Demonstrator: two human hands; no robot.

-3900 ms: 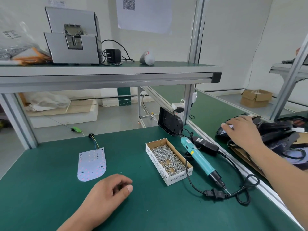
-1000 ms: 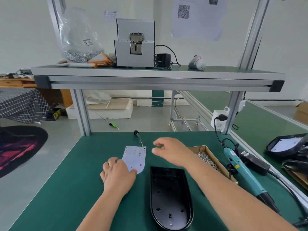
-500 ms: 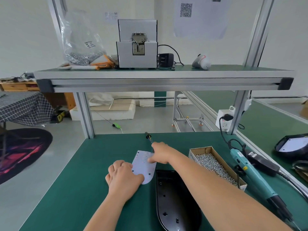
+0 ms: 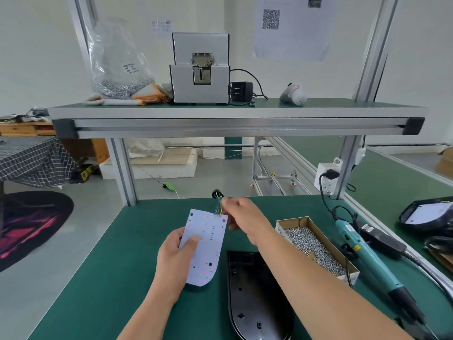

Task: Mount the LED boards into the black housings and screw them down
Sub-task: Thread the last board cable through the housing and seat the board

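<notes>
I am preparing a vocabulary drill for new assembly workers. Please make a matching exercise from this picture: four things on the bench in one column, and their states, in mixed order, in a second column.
Things
1. LED board
2. wires
3. black housing
4. screw box

States
A. open, filled with small screws
B. pinched by the right hand
C. lying empty on the green mat
D. gripped by the left hand

Pairs: 1-D, 2-B, 3-C, 4-A.

A QR code [image 4: 271, 18] marks the wall sheet [image 4: 296, 42].
</notes>
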